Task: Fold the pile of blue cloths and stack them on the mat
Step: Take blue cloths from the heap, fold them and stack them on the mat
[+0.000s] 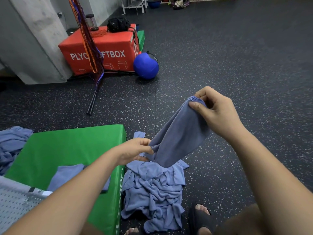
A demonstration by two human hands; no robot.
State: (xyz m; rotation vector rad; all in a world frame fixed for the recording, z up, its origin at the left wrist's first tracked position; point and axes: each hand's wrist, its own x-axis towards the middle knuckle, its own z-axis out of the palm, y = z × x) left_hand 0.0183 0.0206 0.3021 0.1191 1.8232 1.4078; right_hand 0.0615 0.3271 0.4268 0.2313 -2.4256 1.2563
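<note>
Held cloth [179, 133]: one blue cloth hangs in the air just off the right edge of the green mat [67, 146]. It is above the unfolded pile [155, 189], which lies on the floor [237, 65] against that same edge.

Right hand [215, 114]: fingers and thumb are curled, pinching the cloth's upper end, the point farthest from the mat.

Left hand [135, 150]: it pinches the cloth's lower edge, just beside the mat's right edge.

Long axis of the cloth: a slant, high and away from the mat at the right hand, low and close to the mat at the left hand. The cloth appears doubled lengthwise, loose and not yet flat.

Judgement: the fold is in progress. The left hand is nearer the mat, so the laying-down would lead from that end, toward the mat.

One folded cloth [67, 175] lies on the near part of the mat, partly hidden; this is the likely stack site. A second heap [11, 143] of blue cloths lies off the mat's left edge. Most of the task appears outstanding.
</note>
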